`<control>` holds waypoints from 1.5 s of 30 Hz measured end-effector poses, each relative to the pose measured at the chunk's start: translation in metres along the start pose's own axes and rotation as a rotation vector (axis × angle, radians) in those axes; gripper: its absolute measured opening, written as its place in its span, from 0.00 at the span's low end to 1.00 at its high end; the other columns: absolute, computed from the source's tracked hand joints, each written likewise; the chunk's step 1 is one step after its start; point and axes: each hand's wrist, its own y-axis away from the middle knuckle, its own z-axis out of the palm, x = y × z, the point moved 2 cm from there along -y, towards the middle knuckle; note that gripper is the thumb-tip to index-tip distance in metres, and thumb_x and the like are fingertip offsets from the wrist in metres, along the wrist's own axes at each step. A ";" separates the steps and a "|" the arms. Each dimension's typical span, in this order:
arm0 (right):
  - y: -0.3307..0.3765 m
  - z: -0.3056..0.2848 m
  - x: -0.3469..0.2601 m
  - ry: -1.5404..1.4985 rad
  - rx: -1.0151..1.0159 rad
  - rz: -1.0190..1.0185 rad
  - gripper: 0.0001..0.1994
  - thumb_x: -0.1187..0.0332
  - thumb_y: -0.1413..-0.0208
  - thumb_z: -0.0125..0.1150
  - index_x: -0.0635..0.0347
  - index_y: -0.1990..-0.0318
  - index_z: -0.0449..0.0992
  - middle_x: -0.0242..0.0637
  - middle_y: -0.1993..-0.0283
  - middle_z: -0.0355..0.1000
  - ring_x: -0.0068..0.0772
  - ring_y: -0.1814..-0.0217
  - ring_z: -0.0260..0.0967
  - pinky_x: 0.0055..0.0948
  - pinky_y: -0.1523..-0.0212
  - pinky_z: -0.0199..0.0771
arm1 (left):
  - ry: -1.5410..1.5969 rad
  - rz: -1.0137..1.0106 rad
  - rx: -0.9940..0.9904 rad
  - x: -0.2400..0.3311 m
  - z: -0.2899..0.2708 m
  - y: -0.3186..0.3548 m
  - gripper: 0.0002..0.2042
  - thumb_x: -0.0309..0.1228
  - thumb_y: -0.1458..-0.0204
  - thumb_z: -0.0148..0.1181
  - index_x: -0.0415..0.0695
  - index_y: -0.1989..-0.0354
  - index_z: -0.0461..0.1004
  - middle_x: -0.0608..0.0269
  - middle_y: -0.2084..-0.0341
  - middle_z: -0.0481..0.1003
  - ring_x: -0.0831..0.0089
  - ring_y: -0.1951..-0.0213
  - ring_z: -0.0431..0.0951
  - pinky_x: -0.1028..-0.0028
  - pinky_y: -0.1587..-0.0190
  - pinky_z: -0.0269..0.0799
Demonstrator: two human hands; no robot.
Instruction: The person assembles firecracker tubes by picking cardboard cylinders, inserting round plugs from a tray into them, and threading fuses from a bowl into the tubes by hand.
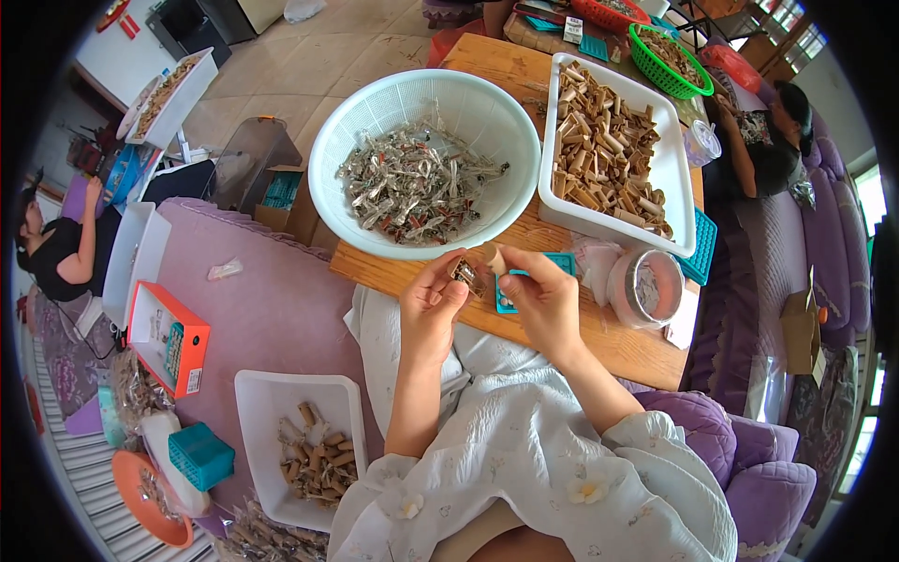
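Two things held | left hand (431,304) pinches small shiny bundle (465,274) | right hand (551,304) pinches brown tube (494,259) | both over tabletop (609,351), near pale basket (510,140) | white tray (599,225), loose tubes (604,140) inside, right of basket

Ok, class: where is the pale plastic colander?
In the head view, the pale plastic colander rests on the wooden table beyond the left hand, left of the rectangular white tray.

Daylight glares white at the right-edge window (871,201), while fisheye distortion bends the dark-rimmed edges.
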 end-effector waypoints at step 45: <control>0.017 -0.004 -0.006 0.345 0.105 -0.312 0.12 0.81 0.65 0.60 0.66 0.68 0.69 0.39 0.73 0.66 0.34 0.74 0.67 0.26 0.74 0.69 | -0.202 0.217 0.010 -0.009 0.049 0.014 0.18 0.27 0.53 0.55 0.33 0.54 0.63 0.51 0.57 0.68 0.70 0.56 0.69 0.75 0.52 0.64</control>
